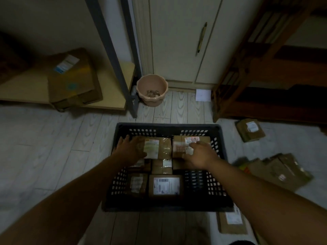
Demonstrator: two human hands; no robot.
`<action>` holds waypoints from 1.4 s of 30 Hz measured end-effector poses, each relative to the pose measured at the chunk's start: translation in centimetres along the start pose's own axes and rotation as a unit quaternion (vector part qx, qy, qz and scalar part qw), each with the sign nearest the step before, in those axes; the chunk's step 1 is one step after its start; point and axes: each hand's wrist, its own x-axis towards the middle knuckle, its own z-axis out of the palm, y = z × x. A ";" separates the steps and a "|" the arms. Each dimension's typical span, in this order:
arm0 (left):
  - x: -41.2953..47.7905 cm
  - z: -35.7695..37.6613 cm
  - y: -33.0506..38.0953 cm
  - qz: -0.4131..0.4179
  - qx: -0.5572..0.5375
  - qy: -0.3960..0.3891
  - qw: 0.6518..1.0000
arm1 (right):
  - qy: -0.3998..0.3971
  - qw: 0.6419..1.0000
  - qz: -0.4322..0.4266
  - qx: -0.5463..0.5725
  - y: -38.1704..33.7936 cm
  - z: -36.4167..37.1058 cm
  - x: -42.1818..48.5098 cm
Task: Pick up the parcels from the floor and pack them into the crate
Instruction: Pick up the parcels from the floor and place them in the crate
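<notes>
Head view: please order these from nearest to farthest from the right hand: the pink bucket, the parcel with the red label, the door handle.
From the right hand:
1. Parcel with the red label, in the crate, under the fingers.
2. Pink bucket, on the floor beyond the crate.
3. Door handle, high on the door behind.

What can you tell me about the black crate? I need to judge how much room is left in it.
The black crate is rectangular, apparently plastic, with perforated walls, sitting upright on the pale plank floor. Brown cardboard parcels fill its far and middle parts; the near-right corner shows bare floor grid. The left hand and right hand both rest on parcels at the far end.
</notes>
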 end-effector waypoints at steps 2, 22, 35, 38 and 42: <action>-5.2 -3.9 3.0 0.003 -0.005 0.009 1.000 | -0.016 0.995 0.020 0.092 -0.1 -5.0 -4.8; -39.9 -20.8 26.8 0.242 0.082 0.072 0.964 | 0.175 0.946 0.196 0.190 11.3 -28.9 -48.3; -49.7 -9.7 45.6 0.261 -0.010 0.017 0.965 | 0.187 0.947 0.196 0.172 29.4 -27.9 -61.5; -50.1 -6.1 47.8 0.249 0.002 0.013 0.968 | 0.172 0.955 0.183 0.158 32.6 -27.1 -61.7; -49.0 -2.9 48.1 0.215 0.018 -0.034 0.976 | 0.138 0.963 0.160 0.165 34.7 -27.0 -59.6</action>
